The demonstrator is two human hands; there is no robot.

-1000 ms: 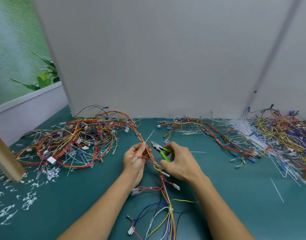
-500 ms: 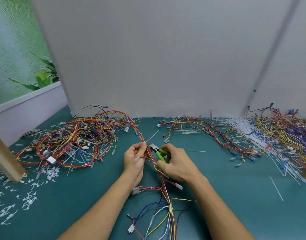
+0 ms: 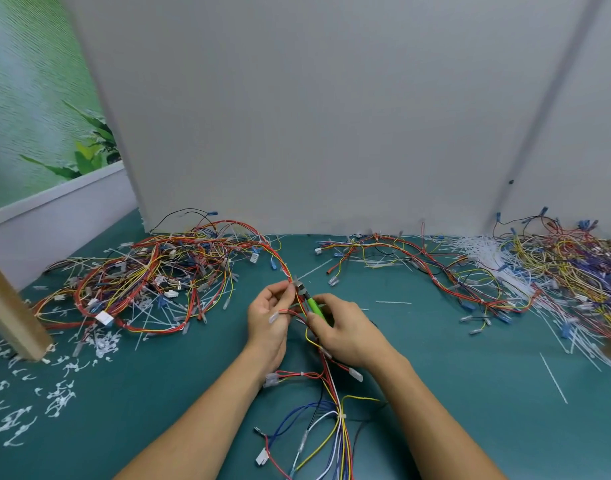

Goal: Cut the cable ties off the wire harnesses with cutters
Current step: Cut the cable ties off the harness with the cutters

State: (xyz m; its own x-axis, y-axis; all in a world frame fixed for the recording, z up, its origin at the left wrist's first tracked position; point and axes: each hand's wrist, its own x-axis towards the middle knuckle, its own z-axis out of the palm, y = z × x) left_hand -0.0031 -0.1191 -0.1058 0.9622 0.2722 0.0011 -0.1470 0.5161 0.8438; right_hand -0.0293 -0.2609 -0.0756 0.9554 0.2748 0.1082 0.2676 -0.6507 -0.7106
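A wire harness (image 3: 333, 386) of red, yellow, blue and white wires runs from the table's near edge up between my hands and on into the left pile. My left hand (image 3: 267, 315) pinches its red and yellow strands near the top. My right hand (image 3: 345, 327) grips green-handled cutters (image 3: 312, 303). Their metal jaws point up and left and touch the strands right beside my left fingertips. A white cable tie (image 3: 342, 416) binds the bundle lower down.
A tangled pile of harnesses (image 3: 148, 275) lies at the left, another pile (image 3: 553, 268) with loose white ties at the right. Cut tie scraps (image 3: 58, 400) litter the near left. A wooden post (image 3: 10, 313) stands at the left edge; a grey partition (image 3: 314, 116) closes the back.
My right hand moved the cutters left, so the jaws went from a gap beside the harness to touching the strands by my left fingertips. My left hand stayed put.
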